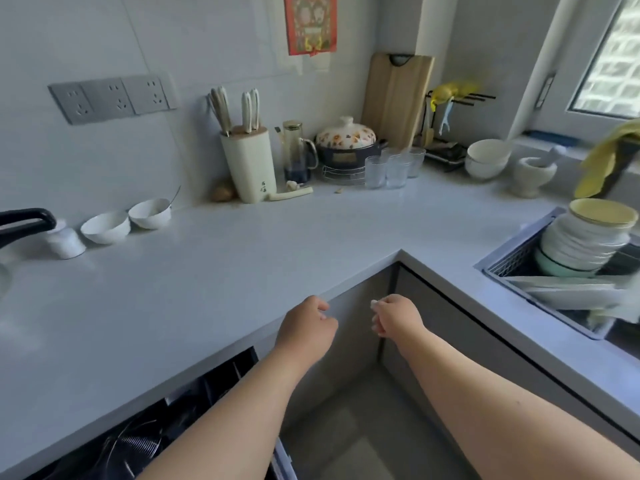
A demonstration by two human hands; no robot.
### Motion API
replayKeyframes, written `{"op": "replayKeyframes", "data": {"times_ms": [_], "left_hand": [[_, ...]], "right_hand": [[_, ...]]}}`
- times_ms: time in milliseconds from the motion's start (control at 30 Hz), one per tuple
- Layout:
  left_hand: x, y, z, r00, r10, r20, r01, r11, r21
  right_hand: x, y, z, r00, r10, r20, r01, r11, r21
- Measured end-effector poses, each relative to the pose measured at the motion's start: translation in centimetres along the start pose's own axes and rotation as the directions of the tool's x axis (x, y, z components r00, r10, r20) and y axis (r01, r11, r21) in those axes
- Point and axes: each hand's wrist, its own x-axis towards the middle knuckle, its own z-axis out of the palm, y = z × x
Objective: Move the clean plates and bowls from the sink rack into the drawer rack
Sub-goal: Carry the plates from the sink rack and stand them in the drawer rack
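Both hands, left hand (309,326) and right hand (396,315), hover empty, fingers curled.

counter (242,271): smooth pale stone look, slight sheen
cutting board (396,98): light wood, matt, visible grain
tumblers (394,171): clear glass, ribbed
stacked bowls (585,244): glossy white ceramic, one mint green underneath
sink rack (512,261): grey perforated metal, looks brushed
casserole lid (345,136): shiny glazed ceramic, flower print
wall (86,39): big glossy white tiles
mortar (530,174): pale stone, kinda matt
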Motion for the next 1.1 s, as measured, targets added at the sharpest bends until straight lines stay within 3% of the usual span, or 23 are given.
{"op": "replayKeyframes", "data": {"times_ms": [267,467,567,667,933,1100], "left_hand": [[4.9,6.4,6.8,0.991,0.103,0.091,-0.106,0.994,0.035],[8.8,10.8,12.3,0.964,0.218,0.15,-0.237,0.965,0.116],[10.5,12.6,15.3,0.936,0.277,0.216,-0.314,0.936,0.162],[11.7,14.3,18.0,0.901,0.325,0.287,-0.41,0.854,0.321],[14.0,17.2,25.2,0.86,0.241,0.45,-0.467,0.728,0.502],[14.9,18.5,29.0,0.827,0.165,0.538,-0.493,0.673,0.551]], "right_hand": [[5.2,1.9,-10.4,0.957,-0.018,-0.288,-0.027,0.988,-0.151],[8.6,4.1,-16.7,0.918,0.064,-0.391,-0.157,0.964,-0.212],[10.0,5.3,-19.4,0.868,0.07,-0.491,-0.19,0.961,-0.199],[11.3,6.0,-22.4,0.798,0.087,-0.597,-0.254,0.946,-0.201],[14.0,7.2,-30.2,0.639,0.161,-0.752,-0.397,0.907,-0.143],[15.2,7.7,-33.1,0.604,0.139,-0.785,-0.54,0.796,-0.274]]}}
